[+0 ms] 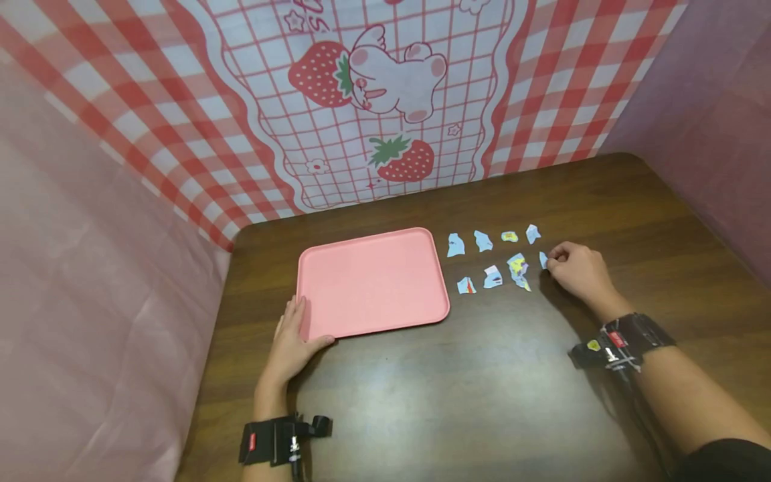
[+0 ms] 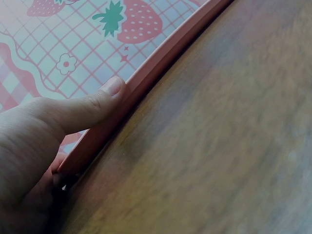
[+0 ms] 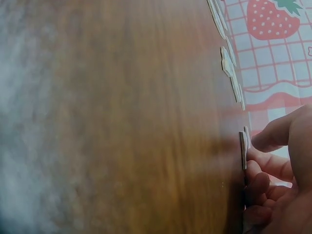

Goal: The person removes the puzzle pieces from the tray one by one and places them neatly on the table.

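Note:
My left hand (image 1: 291, 345) rests on the near left corner of a pink rectangular tray (image 1: 373, 284). Its fingers lie along the left side, and the thumb is laid against the front rim, as the left wrist view also shows. At the right, my right hand (image 1: 579, 271) pinches a small light-blue puzzle piece (image 1: 543, 260) between thumb and fingertips, low over the table. Several irregular flat puzzle pieces lie in two rows between tray and hand, among them a larger yellow-and-purple piece (image 1: 517, 267) and a piece with a red stripe (image 1: 466, 286).
The brown wooden table (image 1: 421, 395) has a rounded far right corner. A strawberry-and-rabbit cloth (image 1: 385, 134) hangs behind it, and pink drapes (image 1: 90, 301) close off both sides. Each wrist wears a black strap (image 1: 638, 340) with a small camera and cable.

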Demonstrator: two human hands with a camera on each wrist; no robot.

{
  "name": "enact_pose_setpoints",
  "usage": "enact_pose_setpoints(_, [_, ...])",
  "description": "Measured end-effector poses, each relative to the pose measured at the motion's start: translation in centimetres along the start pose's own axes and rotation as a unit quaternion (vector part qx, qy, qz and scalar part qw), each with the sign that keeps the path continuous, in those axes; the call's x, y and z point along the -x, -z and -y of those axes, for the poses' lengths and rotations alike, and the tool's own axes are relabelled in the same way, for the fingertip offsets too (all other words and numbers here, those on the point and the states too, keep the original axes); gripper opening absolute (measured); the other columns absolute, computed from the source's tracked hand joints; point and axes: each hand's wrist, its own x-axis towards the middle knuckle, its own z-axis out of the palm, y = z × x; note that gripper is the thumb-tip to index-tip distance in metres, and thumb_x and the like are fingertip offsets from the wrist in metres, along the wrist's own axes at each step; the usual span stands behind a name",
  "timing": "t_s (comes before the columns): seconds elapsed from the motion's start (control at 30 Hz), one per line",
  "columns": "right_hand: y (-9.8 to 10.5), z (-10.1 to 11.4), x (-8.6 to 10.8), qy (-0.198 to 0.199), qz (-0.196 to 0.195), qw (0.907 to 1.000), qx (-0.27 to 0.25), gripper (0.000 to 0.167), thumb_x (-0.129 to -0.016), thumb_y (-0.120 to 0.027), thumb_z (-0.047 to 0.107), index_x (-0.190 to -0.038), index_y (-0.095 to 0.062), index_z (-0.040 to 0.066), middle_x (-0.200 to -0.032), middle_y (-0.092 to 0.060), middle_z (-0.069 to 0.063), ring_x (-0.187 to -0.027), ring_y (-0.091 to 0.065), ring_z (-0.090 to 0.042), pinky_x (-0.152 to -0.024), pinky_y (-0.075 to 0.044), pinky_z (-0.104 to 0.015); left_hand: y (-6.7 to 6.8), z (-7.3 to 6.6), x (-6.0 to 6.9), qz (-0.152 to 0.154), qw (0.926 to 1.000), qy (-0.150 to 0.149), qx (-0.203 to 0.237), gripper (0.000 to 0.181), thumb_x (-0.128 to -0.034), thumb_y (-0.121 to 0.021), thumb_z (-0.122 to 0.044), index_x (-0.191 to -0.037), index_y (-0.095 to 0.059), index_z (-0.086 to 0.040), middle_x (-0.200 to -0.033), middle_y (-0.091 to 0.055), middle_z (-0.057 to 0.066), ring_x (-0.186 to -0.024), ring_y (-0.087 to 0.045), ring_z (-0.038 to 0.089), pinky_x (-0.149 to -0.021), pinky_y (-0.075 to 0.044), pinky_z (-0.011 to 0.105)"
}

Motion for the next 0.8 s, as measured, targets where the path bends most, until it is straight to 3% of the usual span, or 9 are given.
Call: enact_pose_setpoints(0.8, [-2.2,0.0,-3.2,0.024,0.034,0.9991,-0.006,0.020,-0.090,-0.067,0.019,-0.099,-0.070,0.001,-0.085,-0.066,-0.011,-0.079,-0.060,-0.030,-0.064,-0.042,-0.039,-0.1,1.8,-1.6,-0.015,0.9998,-0.014,-0.001,0.110,-0.0803,-0.084,-0.041,-0.159,-0.020,0.003,-0.165,-0.014,0.026,-0.153,-0.007,0.041,-0.121,-0.005,0.058])
